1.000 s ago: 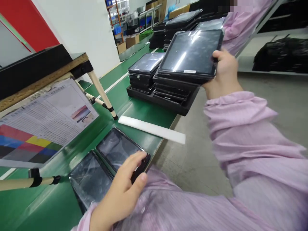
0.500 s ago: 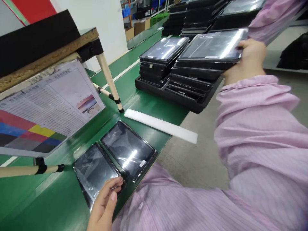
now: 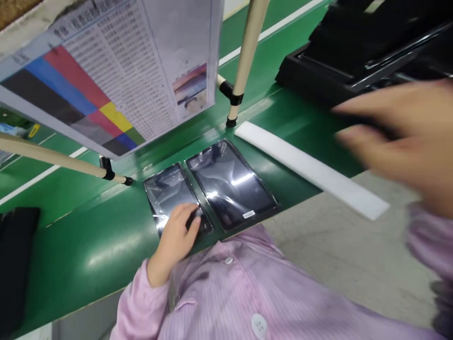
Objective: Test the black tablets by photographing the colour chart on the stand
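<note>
Two flat black display panels in glossy clear film lie side by side on the green bench top. My left hand (image 3: 179, 233) rests over the lower edge of the left panel (image 3: 168, 186), thumb and fingers apart, covering its near corner. The right panel (image 3: 233, 184) lies just beside it, a small white label near its lower edge. My right hand (image 3: 399, 137) is blurred by motion at the right. Its thumb and forefinger are apart, and I see nothing held between them. Behind it stands a black tray (image 3: 314, 78) with dark stacked pieces.
A white foam strip (image 3: 311, 167) lies across the bench and juts past its front edge. A stand with beige tube legs (image 3: 247, 52) carries a printed sheet with colour blocks (image 3: 141, 71) above the panels. A black object (image 3: 21, 255) sits at the far left.
My right hand has come away from the panel stack towards me. The view has swung left and down. My left hand stays at the left panel, its fingers now lower on its edge.
</note>
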`<state>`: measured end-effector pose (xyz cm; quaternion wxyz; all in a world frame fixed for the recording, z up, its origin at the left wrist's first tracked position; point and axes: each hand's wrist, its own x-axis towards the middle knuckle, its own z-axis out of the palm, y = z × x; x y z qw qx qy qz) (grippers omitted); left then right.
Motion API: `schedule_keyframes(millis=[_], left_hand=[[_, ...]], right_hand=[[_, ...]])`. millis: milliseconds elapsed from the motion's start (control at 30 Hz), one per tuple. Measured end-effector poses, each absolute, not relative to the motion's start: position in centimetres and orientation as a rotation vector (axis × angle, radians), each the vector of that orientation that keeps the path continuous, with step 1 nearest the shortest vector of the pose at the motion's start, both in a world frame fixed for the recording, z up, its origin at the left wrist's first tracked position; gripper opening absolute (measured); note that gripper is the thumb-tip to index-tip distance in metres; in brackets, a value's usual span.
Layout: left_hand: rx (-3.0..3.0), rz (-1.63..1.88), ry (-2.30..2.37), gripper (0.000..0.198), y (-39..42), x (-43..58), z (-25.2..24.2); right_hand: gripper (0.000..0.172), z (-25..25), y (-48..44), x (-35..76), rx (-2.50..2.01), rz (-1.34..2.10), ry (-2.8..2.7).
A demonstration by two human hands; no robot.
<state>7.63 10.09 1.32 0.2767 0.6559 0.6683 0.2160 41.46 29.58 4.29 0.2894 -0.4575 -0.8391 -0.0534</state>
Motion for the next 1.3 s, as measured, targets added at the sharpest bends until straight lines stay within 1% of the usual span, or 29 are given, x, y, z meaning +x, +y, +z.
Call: schedule_keyframes(millis=[67,100,167,233,367,667,767,900,1000,1100,1300], left_hand=[[1.897,0.504,2.023,0.039,13.7,6.8,0.4],[1.928,0.425,2.166,0.045,15.7,6.3,0.0],[1.909,0.315,2.36,0.054,19.2,5.7,-0.8],[1.869,0.293,2.443,0.052,21.7,5.3,-1.4],[1.815,0.298,2.535,0.031,22.7,5.2,-1.9],[1.794,0.336,2.589,0.022,21.8,5.4,-2.6],[1.799,0.378,2.586,0.023,22.0,5.3,-2.7],[1.841,0.461,2.552,0.036,21.3,5.5,-2.3],[1.884,0.589,2.446,0.041,19.1,6.4,-1.7],[1.93,0.686,2.294,0.034,15.2,7.3,-0.9],[1.997,0.634,2.198,0.028,6.7,7.2,-0.7]], right_hand=[[0.048,1.9,29.5,38.9,-1.128,0.148,-2.368],[0.049,0.5,29.8,37.2,-1.121,0.327,-2.395],[0.057,-2.1,30.7,33.7,-1.199,0.615,-2.344],[0.063,-4.2,31.7,31.0,-1.302,0.71,-2.219],[0.06,-6.0,32.8,29.3,-1.337,0.696,-2.055],[0.052,-7.3,33.1,30.1,-1.337,0.65,-2.019],[0.051,-7.4,33.2,30.1,-1.32,0.646,-2.019],[0.053,-7.4,33.1,30.0,-1.324,0.672,-2.011],[0.055,-7.4,33.1,30.1,-1.325,0.697,-2.003],[0.057,-7.5,33.2,30.2,-1.312,0.715,-1.999],[0.059,-7.6,33.2,30.4,-1.31,0.77,-1.975]])
